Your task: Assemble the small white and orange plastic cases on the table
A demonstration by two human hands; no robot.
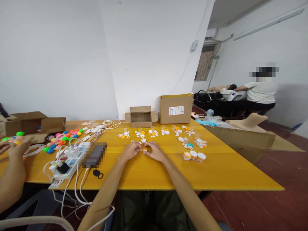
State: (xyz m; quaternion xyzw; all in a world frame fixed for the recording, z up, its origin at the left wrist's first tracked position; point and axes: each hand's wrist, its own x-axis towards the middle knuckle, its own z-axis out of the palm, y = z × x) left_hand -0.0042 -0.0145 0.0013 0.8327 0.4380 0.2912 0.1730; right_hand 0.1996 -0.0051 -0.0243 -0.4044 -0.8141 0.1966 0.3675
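Near the middle of the yellow wooden table, a small orange round lid (pixel 144 149) with a white spot in it lies between my hands. My right hand (pixel 156 152) curls over from the right, its thumb and fingertips at the lid's edge. My left hand (pixel 132 150) is closed in a pinch just left of the lid; whatever it holds is too small to name. Just beyond my fingertips are a white round lid (pixel 143 140) and some small white pieces. Farther back, several groups of clear cups, lids and white pieces (pixel 138 133) stretch across the table.
Lidded clear jars (pixel 201 156) stand to the right. An open carton (pixel 141 119) and a larger box (pixel 176 109) stand behind. Left are a power strip (pixel 69 163), cables, a pixelated dark object (pixel 94 155), colourful balls (pixel 64 138) and another person's hand (pixel 18 149).
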